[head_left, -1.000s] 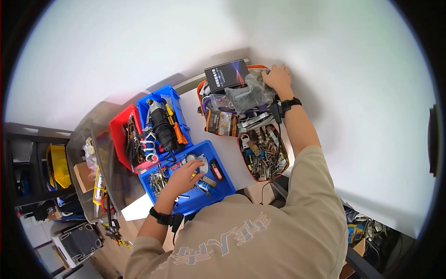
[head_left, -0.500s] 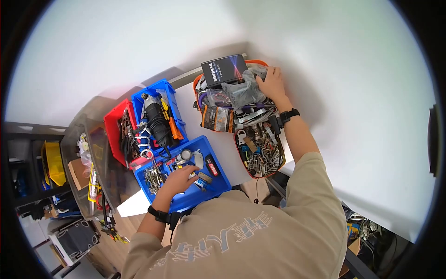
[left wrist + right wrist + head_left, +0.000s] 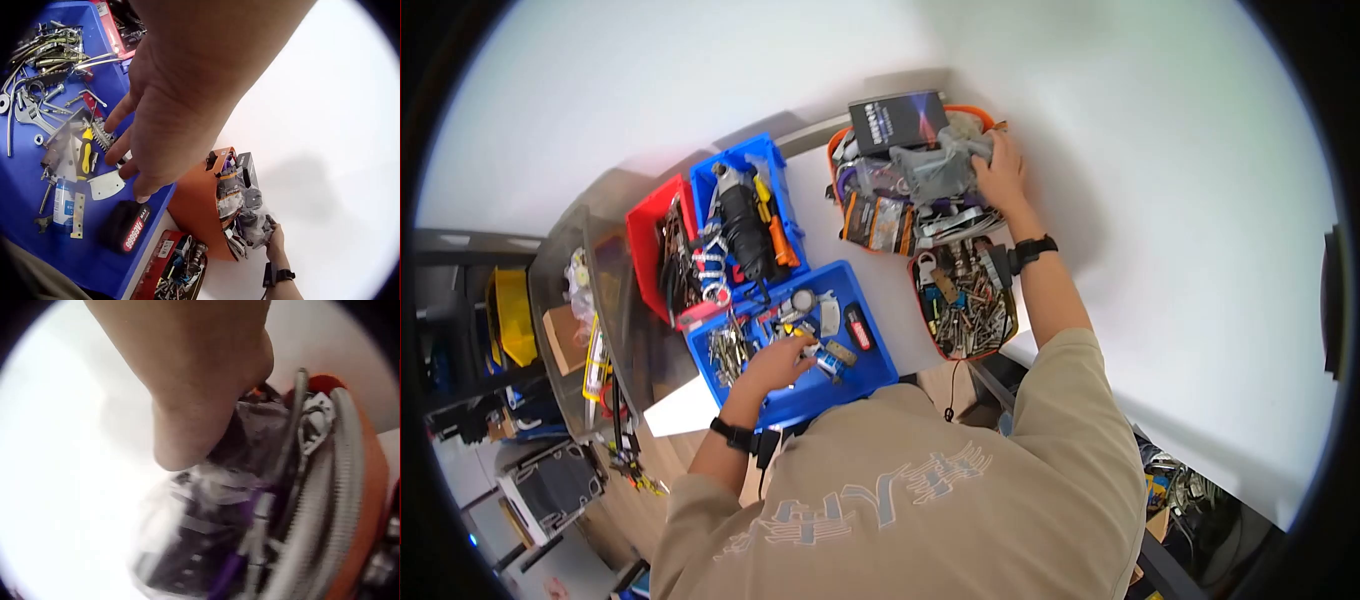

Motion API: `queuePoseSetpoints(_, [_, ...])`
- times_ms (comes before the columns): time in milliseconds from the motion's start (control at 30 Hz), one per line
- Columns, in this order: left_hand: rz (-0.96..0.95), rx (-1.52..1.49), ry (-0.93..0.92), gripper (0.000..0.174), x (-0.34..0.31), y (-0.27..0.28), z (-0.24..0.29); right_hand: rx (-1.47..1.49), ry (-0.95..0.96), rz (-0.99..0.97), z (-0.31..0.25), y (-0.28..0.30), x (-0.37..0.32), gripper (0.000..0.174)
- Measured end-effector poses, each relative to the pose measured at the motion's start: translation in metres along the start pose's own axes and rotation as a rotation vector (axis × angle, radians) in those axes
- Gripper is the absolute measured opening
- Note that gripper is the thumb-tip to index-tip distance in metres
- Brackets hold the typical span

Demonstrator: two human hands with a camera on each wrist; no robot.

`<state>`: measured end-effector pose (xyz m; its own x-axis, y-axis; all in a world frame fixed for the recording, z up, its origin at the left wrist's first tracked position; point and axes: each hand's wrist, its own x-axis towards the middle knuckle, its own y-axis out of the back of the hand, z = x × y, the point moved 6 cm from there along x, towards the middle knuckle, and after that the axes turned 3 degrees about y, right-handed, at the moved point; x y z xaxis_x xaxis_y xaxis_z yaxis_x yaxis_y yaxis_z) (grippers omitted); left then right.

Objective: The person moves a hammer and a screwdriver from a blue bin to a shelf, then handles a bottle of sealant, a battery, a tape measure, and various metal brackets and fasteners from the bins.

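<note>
My left hand (image 3: 775, 366) hovers with relaxed, spread fingers above a blue tray (image 3: 790, 408), holding nothing. Beneath and beside its fingertips in the left wrist view lie a yellow-handled screwdriver (image 3: 85, 154), a pale flat metal plate (image 3: 107, 185) and a black case with red-and-white lettering (image 3: 127, 226). An adjustable wrench (image 3: 31, 115) lies farther left in the tray. At the far right, my right hand (image 3: 1002, 176) grips the edge of a grey plastic bag (image 3: 935, 172) on top of a full orange bin (image 3: 195, 209). Its fingertips are mostly hidden in the right wrist view.
A black printed box (image 3: 897, 122) rests on the orange bin's contents. In front stands a smaller bin of metal hardware (image 3: 966, 312). Behind the tray are a blue bin (image 3: 792, 225) with a corded power tool (image 3: 745, 225) and a red bin (image 3: 643, 228). White walls enclose the back and right.
My right hand has moved in from the bin's far right corner onto the grey bag, whose right end has risen toward it. The left hand has shifted slightly within the tray. The head view has tilted.
</note>
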<state>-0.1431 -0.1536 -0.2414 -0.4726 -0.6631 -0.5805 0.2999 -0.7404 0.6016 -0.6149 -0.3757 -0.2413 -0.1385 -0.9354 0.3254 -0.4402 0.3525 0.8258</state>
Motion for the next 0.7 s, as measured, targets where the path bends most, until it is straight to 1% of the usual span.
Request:
queuePoseSetpoints(33, [0.010,-0.016,-0.004,0.040,0.004,-0.007,-0.010,0.013,0.003,-0.023,-0.003,-0.002,-0.002,0.062])
queuePoseSetpoints(100, [0.027,0.014,0.017,0.039,0.009,-0.010,-0.017,0.019,-0.005,-0.040,-0.010,0.007,-0.004,0.068])
queuePoseSetpoints(133, [0.024,0.012,0.032,0.039,0.007,-0.015,-0.019,0.018,0.032,-0.042,-0.008,0.006,-0.005,0.070])
queuePoseSetpoints(167, [0.093,0.079,0.059,0.041,0.009,-0.014,-0.020,0.026,0.036,-0.044,-0.004,0.006,-0.002,0.070])
queuePoseSetpoints(200, [0.161,0.143,0.087,0.043,0.012,-0.015,-0.020,0.033,0.086,-0.048,0.001,0.003,-0.001,0.073])
queuePoseSetpoints(233, [0.159,0.139,0.096,0.043,0.017,-0.023,-0.021,0.039,0.134,-0.056,-0.002,0.005,-0.004,0.075])
queuePoseSetpoints(267, [0.262,0.140,0.087,0.046,0.023,-0.025,-0.021,0.008,0.142,-0.088,-0.001,0.008,-0.006,0.082])
queuePoseSetpoints(300, [0.363,0.143,0.075,0.050,0.027,-0.024,-0.019,0.012,0.140,-0.095,-0.006,0.013,-0.009,0.082])
queuePoseSetpoints(333, [0.353,0.142,0.077,0.050,0.032,-0.026,-0.015,0.070,0.131,-0.065,-0.012,0.021,-0.014,0.083])
queuePoseSetpoints(367, [0.323,0.140,0.034,0.062,0.039,-0.030,-0.007,0.126,0.122,-0.033,-0.017,0.030,-0.019,0.084])
queuePoseSetpoints(400, [0.300,0.136,-0.012,0.074,0.046,-0.034,0.003,0.152,0.137,-0.003,-0.027,0.041,-0.027,0.080])
queuePoseSetpoints(433, [0.301,0.132,-0.016,0.074,0.052,-0.037,0.013,0.147,0.139,-0.003,-0.038,0.051,-0.036,0.080])
queuePoseSetpoints(500, [0.250,0.171,-0.102,0.098,0.060,-0.046,0.038,0.168,0.171,-0.011,-0.062,0.071,-0.059,0.074])
queuePoseSetpoints(533, [0.258,0.156,-0.106,0.110,0.065,-0.053,0.042,0.163,0.170,-0.010,-0.072,0.080,-0.072,0.074])
queuePoseSetpoints(567, [0.258,0.155,-0.112,0.110,0.069,-0.059,0.045,0.187,0.177,-0.034,-0.081,0.088,-0.083,0.072])
queuePoseSetpoints(633, [0.275,0.191,-0.046,0.110,0.075,-0.063,0.048,0.213,0.188,-0.055,-0.090,0.098,-0.106,0.069])
queuePoseSetpoints(700, [0.258,0.193,-0.046,0.110,0.079,-0.063,0.047,0.182,0.159,-0.141,-0.094,0.096,-0.128,0.069])
